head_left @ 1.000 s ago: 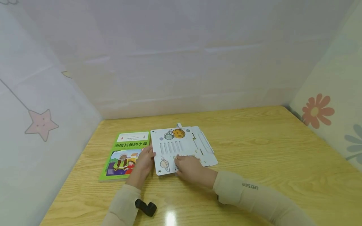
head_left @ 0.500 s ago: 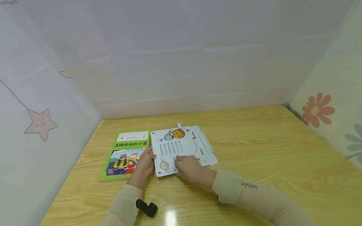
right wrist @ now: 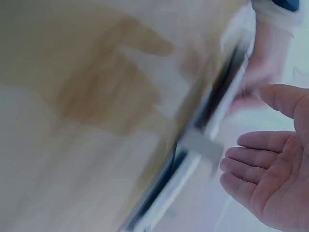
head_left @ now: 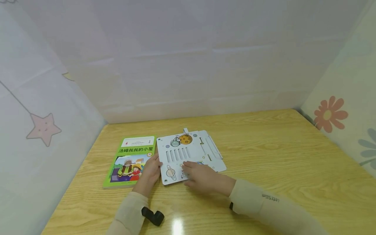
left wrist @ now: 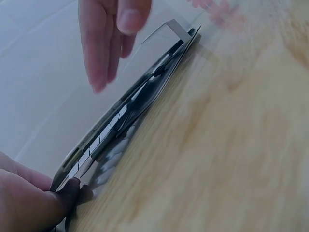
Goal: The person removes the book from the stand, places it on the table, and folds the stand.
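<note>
A flat white book stand (head_left: pixel 180 143), printed with an astronaut, planets and a row of slots, lies on the wooden table. My left hand (head_left: pixel 151 169) pinches its left edge; in the left wrist view that hand (left wrist: pixel 29 198) has fingers on both faces of the edge. Seen from there, the stand's layers gape slightly above the tabletop. Over the stand's near edge is my right hand (head_left: pixel 202 178), its fingers extended. The right wrist view shows this hand (right wrist: pixel 270 169) with its palm exposed and nothing held, beside the blurred stand (right wrist: pixel 193 154).
A green picture book (head_left: pixel 132 163) lies left of the stand, partly behind my left hand. The wooden table (head_left: pixel 279 156) extends to the right. Pale printed sheets (head_left: pixel 188 65) enclose the back and sides. A black wrist mount (head_left: pixel 152 216) is on the left sleeve.
My right hand has drawn back slightly toward the right and front, uncovering printed letters on the stand. The left hand and the stand stay nearly where they were.
</note>
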Action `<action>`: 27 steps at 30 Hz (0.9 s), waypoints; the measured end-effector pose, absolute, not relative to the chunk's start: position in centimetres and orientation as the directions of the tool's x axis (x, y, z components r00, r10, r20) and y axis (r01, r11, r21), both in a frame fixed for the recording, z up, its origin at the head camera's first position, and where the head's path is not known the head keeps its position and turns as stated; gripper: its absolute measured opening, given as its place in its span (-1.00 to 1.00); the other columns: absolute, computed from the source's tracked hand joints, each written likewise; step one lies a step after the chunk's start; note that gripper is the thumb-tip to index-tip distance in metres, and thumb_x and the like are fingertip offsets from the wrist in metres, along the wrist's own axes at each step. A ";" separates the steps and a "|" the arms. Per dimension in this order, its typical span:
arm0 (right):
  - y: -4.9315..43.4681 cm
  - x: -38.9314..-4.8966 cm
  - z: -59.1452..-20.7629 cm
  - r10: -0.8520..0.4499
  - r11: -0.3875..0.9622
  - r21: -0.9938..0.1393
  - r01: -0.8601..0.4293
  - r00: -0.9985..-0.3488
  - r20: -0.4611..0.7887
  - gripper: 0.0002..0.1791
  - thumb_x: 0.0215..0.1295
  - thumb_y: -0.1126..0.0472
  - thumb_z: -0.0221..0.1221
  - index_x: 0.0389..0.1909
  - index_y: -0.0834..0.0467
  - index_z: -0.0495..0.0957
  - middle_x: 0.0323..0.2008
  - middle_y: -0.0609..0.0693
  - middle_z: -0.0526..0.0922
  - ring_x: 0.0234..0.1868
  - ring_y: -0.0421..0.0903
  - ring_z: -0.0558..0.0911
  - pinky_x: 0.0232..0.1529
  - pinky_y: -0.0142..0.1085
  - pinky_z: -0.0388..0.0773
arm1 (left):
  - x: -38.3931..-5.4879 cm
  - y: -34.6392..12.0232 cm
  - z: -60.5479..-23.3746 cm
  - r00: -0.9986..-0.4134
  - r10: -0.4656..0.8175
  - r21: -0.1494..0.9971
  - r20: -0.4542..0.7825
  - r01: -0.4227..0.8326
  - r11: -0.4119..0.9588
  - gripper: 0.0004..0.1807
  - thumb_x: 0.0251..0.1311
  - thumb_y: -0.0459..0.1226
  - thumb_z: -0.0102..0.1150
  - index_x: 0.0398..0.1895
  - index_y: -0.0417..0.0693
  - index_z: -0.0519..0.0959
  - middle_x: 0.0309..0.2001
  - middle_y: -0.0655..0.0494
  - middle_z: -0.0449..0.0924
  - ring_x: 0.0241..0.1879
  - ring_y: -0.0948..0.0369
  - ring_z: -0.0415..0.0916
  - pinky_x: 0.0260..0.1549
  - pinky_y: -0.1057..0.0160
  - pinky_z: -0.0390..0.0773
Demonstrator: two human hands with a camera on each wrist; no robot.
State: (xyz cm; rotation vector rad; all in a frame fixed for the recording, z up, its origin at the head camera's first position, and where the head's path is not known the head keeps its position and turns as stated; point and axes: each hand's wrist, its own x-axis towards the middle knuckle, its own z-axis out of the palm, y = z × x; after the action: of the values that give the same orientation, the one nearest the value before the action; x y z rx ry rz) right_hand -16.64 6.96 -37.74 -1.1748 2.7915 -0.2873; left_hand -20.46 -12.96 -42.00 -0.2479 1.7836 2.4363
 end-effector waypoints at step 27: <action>16.3 -18.9 -38.7 -0.622 0.739 -0.269 -0.617 -0.779 0.080 -0.29 0.16 0.11 0.07 0.12 0.56 0.08 0.15 0.44 0.08 0.16 0.24 0.12 0.10 -0.01 0.11 | -20.5 -12.5 -41.8 -0.968 -0.075 0.951 -0.239 -0.218 -0.219 -0.37 -0.08 -0.70 -0.42 0.21 -0.45 0.00 0.21 -0.30 0.00 0.21 -0.06 -0.09 0.14 0.12 -0.02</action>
State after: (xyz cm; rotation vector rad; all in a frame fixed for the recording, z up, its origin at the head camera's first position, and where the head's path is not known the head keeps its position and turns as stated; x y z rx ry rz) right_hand -18.92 16.31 -38.66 -1.0386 2.9160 -0.4428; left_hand -20.51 -12.48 -41.75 -0.3589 1.9021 2.3563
